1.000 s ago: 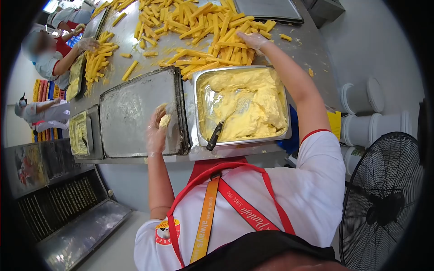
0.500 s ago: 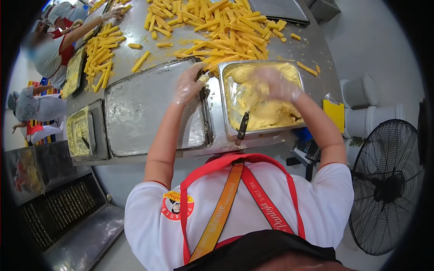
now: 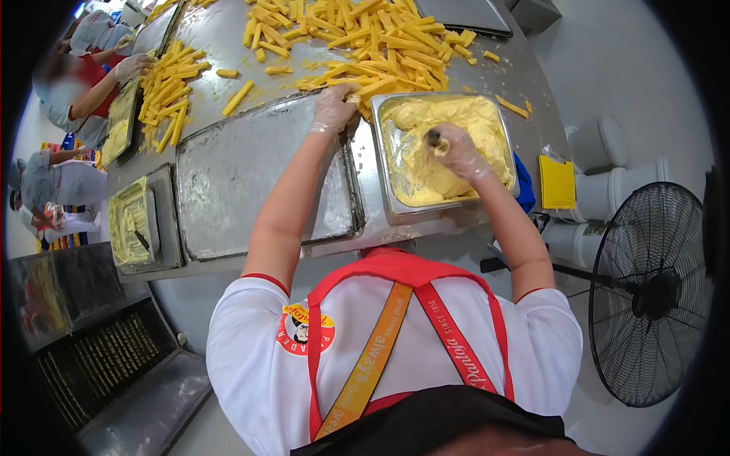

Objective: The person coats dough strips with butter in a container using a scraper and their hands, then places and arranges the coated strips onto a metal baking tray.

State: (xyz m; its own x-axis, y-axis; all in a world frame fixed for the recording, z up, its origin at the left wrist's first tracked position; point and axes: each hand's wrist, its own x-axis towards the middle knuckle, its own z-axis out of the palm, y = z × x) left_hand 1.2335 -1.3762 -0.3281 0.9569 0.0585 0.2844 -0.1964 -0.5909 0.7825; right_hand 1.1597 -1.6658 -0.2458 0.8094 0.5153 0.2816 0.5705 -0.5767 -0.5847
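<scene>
My right hand point(image 3: 455, 150), in a clear glove, is closed round the black-handled spreader point(image 3: 433, 138) over the metal pan point(image 3: 385, 171) of pale yellow cream point(image 3: 475, 121). The tool's lower end is hidden. At the far right corner of the flat metal tray point(image 3: 258, 178), my gloved left hand point(image 3: 334, 109) has its fingers curled on a small pale piece, too hidden to name. Just beyond this hand and the pan lies a heap of yellow sticks point(image 3: 380, 42).
Co-workers point(image 3: 84, 91) stand at the left side of the metal table point(image 3: 228, 57), near more yellow sticks point(image 3: 163, 87). A smaller cream pan point(image 3: 133, 220) sits at the left. On the right are a black fan point(image 3: 654, 295), white buckets point(image 3: 597, 144) and a yellow pad point(image 3: 557, 182).
My right hand has come from the stick heap to the cream pan and gripped the spreader, now raised. My left hand has moved from over the tray to its far right corner.
</scene>
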